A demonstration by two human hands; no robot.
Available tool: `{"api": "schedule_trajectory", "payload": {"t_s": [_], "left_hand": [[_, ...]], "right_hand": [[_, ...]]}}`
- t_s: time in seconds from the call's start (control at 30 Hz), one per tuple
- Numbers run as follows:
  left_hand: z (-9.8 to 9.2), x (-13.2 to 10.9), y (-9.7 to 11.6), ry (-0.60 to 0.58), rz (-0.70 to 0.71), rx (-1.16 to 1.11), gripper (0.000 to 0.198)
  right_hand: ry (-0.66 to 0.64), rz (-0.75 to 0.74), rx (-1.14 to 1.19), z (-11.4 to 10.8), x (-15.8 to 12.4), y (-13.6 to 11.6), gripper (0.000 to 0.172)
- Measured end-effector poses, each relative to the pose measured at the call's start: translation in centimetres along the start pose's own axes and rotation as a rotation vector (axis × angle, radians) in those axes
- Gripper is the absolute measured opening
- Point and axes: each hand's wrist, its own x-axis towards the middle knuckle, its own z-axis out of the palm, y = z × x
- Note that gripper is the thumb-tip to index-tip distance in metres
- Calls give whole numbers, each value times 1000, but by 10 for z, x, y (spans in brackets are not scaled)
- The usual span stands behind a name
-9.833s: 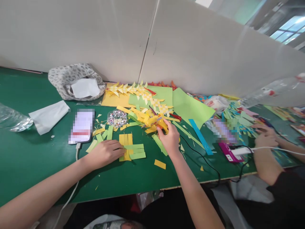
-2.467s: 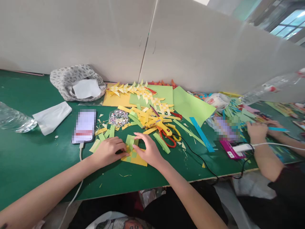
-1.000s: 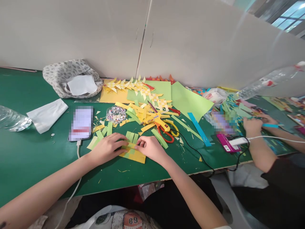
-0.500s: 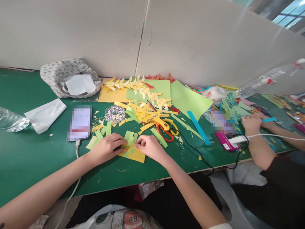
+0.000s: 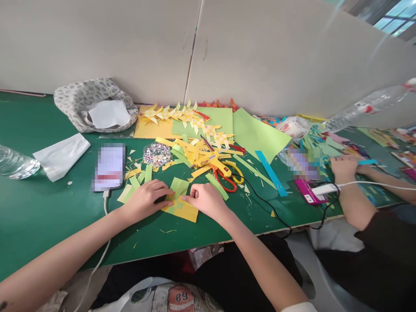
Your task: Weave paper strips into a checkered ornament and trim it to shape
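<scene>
A small piece of woven paper strips, yellow at the near side and green at the far side, lies on the table between my hands. My left hand grips its left edge with thumb and fingertips. At its right edge, my right hand pinches the paper, with the other fingers curled in. My fingers hide parts of both edges. Loose green strips lie just beyond my left hand. Past my right hand are orange-handled scissors and a yellow glue gun among yellow strips.
A phone on a cable lies at left, near a cloth bag and a bottle. Woven paper chains and green sheets lie at the back. Another person's hands work at right beside a pink power strip.
The green strips at the far side of the weave, which stood apart with gaps, now look like one flat area. My right hand has shifted slightly; my left has hardly moved.
</scene>
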Motion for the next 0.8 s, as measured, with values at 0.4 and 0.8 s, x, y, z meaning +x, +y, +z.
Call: {"api": "schedule_trajectory", "payload": {"t_s": [0.4,0.8], "left_hand": [[-2,-1,0,13,72,-8,17],[-4,-1,1,22,132,21,20]], "right_hand": [[733,-42,-174,-33,25,48,43],[725,65,-48,-17,36,69,34]]}}
